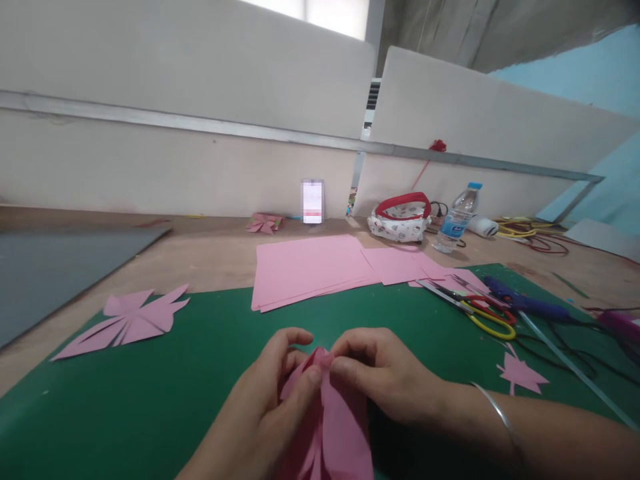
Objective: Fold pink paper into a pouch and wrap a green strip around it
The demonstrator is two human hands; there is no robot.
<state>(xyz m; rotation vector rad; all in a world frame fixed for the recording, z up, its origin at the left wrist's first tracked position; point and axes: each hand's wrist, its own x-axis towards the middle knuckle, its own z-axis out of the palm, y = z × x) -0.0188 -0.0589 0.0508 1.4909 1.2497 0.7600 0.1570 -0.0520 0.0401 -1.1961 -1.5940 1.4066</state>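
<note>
A folded pink paper piece (327, 413) is held low in the middle of the view, above the near edge of the dark green cutting mat (200, 360). Its upper tip is pinched from both sides: the fingers of the left hand (270, 400) are closed on it from the left, with the thumb pressed on the fold, and the fingers of the right hand (385, 377) are closed on it from the right. A thin silver bangle (500, 413) is worn on the right wrist.

On the mat to the left, a flat pink cut paper shape with pointed petals (127, 320) is laid. Behind the hands, a stack of pink paper sheets (310, 270) is placed across the far edge of the mat. To the right, scissors with red and yellow handles (480, 310) are seen, and beside them a purple glue gun (525, 303). A small pink paper scrap (520, 373) lies near the right forearm. Further back, a clear plastic water bottle (457, 220) stands on the wooden table (200, 250).
</note>
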